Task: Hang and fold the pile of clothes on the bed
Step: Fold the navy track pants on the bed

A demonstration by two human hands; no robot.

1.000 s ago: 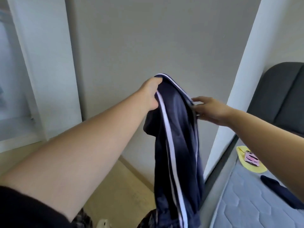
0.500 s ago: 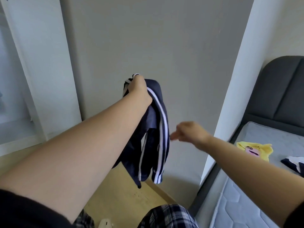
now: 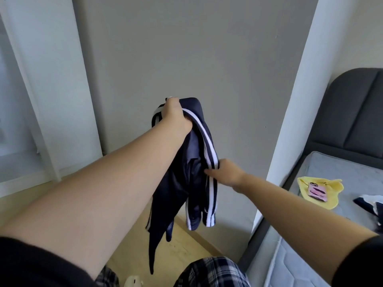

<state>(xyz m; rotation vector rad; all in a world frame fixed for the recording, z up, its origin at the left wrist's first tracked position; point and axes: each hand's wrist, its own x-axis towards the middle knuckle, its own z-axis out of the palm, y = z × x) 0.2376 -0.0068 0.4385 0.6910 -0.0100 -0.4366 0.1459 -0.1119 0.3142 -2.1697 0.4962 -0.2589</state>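
**A:** Where is the navy garment [image 3: 187,183], taking the bed [image 3: 331,168] as the mark?

**B:** Off the bed altogether, out past its side edge, held up in the air in front of the grey wall [image 3: 207,59]. It hangs in doubled folds, white stripes running down its length, and its lowest tail dangles over the wooden floor [image 3: 180,251] beside the bed.

**A:** And the left hand [image 3: 176,117]?

**B:** It is the hand farther from the bed and the higher of the two. Its fingers are curled tight round the bunched top of the garment, so the cloth drapes down from that fist.

**A:** The right hand [image 3: 226,175]?

**B:** Nearer the bed and lower, about halfway down the garment. One digit lies across the front of the striped fold and the others are tucked behind the cloth, so it pinches that fold. How far those hidden fingers bend I cannot tell.

**A:** What lies on the bed itself?

**B:** A yellow cloth [image 3: 329,184] near the dark padded headboard [image 3: 352,112], with a pink phone [image 3: 317,192] lying on it. Farther from the headboard, a second dark garment [image 3: 371,204] with a white stripe is cut off by the edge of the view.

**A:** Anything nearer the person?

**B:** Plaid trousers [image 3: 213,272], just beside the bed's near side.
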